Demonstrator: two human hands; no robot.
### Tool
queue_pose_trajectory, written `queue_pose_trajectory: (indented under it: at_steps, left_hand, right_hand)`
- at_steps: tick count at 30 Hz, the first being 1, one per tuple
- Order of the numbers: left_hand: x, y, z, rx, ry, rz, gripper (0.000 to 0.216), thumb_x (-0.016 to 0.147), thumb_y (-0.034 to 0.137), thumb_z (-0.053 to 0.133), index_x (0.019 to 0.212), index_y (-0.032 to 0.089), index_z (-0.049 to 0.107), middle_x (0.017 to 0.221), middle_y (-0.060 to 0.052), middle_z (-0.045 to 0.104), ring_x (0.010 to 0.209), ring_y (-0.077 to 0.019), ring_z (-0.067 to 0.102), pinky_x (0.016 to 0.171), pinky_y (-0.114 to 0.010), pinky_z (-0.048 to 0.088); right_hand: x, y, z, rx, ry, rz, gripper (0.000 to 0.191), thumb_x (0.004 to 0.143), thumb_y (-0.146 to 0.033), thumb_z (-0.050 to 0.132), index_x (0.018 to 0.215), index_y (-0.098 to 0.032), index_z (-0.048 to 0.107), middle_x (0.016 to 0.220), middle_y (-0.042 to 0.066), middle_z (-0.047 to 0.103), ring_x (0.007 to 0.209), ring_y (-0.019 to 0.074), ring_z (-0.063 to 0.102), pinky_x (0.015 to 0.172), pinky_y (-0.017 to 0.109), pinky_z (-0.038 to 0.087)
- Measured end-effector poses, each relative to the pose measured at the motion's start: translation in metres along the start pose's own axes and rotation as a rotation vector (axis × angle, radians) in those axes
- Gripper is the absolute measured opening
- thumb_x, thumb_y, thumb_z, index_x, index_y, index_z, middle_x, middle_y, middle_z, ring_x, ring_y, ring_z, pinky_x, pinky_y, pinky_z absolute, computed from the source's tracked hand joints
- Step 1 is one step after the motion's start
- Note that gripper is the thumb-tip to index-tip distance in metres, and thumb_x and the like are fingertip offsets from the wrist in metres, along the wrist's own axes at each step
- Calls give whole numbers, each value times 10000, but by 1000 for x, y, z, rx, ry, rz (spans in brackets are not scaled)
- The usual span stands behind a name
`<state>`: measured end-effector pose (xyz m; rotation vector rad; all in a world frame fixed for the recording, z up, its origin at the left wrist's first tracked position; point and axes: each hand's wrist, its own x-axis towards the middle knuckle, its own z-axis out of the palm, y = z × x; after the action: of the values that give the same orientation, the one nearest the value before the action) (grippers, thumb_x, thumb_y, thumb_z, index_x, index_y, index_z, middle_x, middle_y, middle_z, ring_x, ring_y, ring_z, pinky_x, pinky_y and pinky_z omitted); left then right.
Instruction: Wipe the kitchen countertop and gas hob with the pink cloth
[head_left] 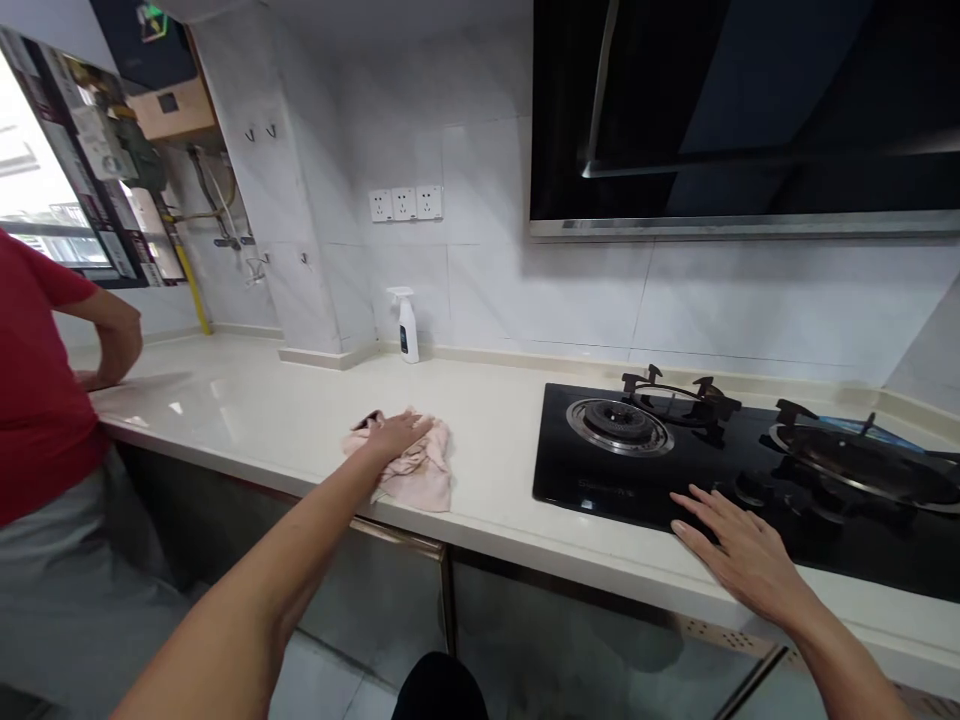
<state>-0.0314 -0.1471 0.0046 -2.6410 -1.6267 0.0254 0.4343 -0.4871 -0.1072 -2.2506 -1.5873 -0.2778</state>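
My left hand [397, 436] lies on a crumpled pink cloth [420, 470] on the cream countertop [247, 400], its fingers curled over the fabric. My right hand [739, 545] rests flat with fingers spread on the front edge of the black glass gas hob [592, 480], holding nothing. The hob has two burners; the left burner [619, 422] is nearest my right hand.
A white spray bottle [407, 325] stands against the tiled wall. A black range hood [742, 110] hangs above the hob. Another person in a red shirt [37, 370] stands at the left end of the counter. Wall sockets [405, 203] sit above the counter.
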Motion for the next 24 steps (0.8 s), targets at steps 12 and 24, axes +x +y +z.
queue_pose_trajectory:
  at_steps: [12, 24]
  left_hand:
    - [-63, -39, 7, 75, 17, -143, 565, 1081, 467, 322, 1630, 352, 393, 1739, -124, 323, 1590, -375, 310, 1212, -694, 279]
    - [-116, 97, 25, -180, 220, 26, 591, 1039, 615, 390, 1482, 275, 585, 1664, -96, 466, 1542, -331, 408, 1273, -602, 252]
  right_hand:
    - [0, 2, 9, -16, 23, 3, 769, 928, -809, 303, 1467, -360, 619, 1640, 30, 483, 1573, 359, 340, 1249, 648, 299]
    - [3, 9, 12, -6, 7, 7, 772, 914, -808, 336, 1475, -355, 612, 1639, 30, 485, 1571, 367, 341, 1251, 650, 304]
